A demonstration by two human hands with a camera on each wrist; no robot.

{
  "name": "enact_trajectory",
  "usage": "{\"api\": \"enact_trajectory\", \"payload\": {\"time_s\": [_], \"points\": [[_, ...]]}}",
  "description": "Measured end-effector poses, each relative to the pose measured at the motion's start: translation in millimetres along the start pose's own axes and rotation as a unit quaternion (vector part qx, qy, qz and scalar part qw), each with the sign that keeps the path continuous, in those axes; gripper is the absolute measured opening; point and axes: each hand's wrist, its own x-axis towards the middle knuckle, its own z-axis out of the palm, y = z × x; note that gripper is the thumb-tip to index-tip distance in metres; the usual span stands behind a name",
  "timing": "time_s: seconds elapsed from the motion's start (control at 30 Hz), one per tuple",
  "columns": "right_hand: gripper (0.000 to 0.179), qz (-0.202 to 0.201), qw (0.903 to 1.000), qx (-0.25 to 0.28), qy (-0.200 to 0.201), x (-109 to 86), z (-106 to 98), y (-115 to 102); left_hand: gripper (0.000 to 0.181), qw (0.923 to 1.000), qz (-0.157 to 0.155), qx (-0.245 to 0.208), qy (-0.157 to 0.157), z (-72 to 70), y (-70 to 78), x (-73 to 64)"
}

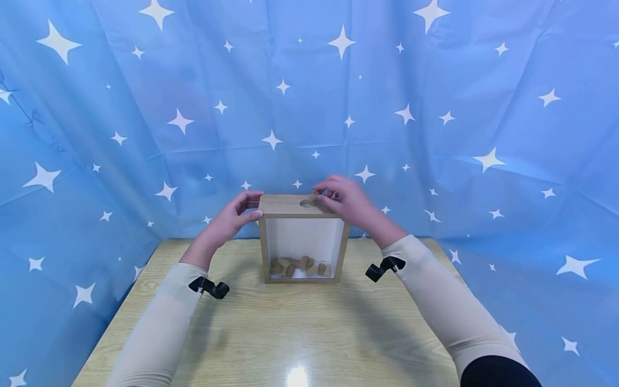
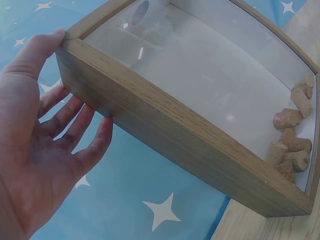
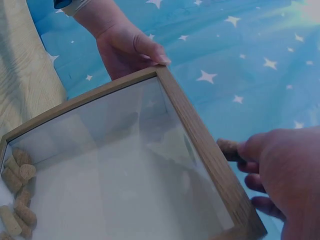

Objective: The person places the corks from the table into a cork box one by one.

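An upright wooden box (image 1: 282, 206) with a clear front and a round hole in its top stands on the table. Several corks (image 1: 291, 270) lie in a heap along its bottom. My left hand (image 1: 227, 221) grips the box's upper left edge. In the left wrist view, the thumb lies at the front corner and the fingertips (image 2: 106, 125) touch the back edge of the side. Over the top, beside the hole, my right hand (image 1: 353, 203) pinches a cork (image 3: 229, 149) between thumb and fingers. Part of that cork is hidden by the fingers.
The box stands near the back of the light wooden table (image 1: 290, 328). Behind the table hangs a blue curtain (image 1: 300, 107) with white stars. Both forearms wear pale sleeves with black wrist mounts (image 1: 384, 267).
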Motion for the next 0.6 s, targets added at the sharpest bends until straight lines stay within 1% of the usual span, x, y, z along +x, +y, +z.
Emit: {"api": "enact_trajectory", "payload": {"time_s": [0.13, 0.3, 0.6], "points": [[0.026, -0.001, 0.9999, -0.004, -0.015, 3.9, 3.3, -3.1, 0.06, 1.0, 0.003, -0.003, -0.001, -0.8, -2.1, 1.8], [0.021, -0.016, 0.9994, -0.013, -0.029, 6.3, 5.5, -7.0, 0.058, 0.9999, 0.006, -0.008, -0.003, -1.3, -4.6, 4.4], [0.014, -0.03, 0.9985, -0.033, -0.031, 8.3, 7.0, -7.0, 0.059, 0.9999, 0.002, -0.009, -0.005, -1.5, -3.0, 2.8]]}}
